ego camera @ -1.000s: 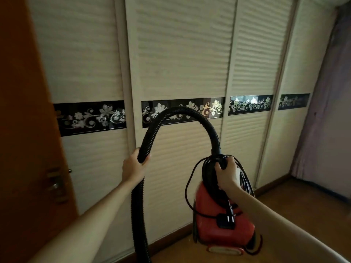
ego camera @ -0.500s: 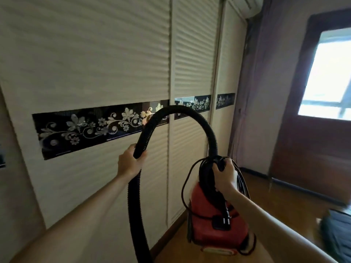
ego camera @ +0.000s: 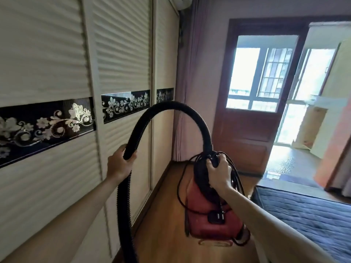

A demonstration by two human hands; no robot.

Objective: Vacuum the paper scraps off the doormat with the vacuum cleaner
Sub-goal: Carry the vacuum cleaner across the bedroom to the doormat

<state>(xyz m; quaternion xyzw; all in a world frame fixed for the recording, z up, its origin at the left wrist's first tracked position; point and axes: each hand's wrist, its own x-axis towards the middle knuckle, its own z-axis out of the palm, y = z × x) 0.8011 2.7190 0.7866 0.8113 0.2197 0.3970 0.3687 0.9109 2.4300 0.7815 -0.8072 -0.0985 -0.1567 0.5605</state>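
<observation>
Left hand [ego camera: 118, 165] curls round ribbed black hose [ego camera: 171, 106]. Right hand [ego camera: 218, 172] grips the handle of the red canister vacuum cleaner [ego camera: 199, 223]. Risk: loose black cord with plug [ego camera: 216, 218] dangles and may snag or trip the carrier.

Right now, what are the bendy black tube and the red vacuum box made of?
The hose looks like flexible black plastic with a matte finish: fine ribs run all along it and it bends in a big arch. The vacuum body looks like hard red plastic, smooth and slightly shiny, though blur makes its finish hard to be sure of.
</observation>
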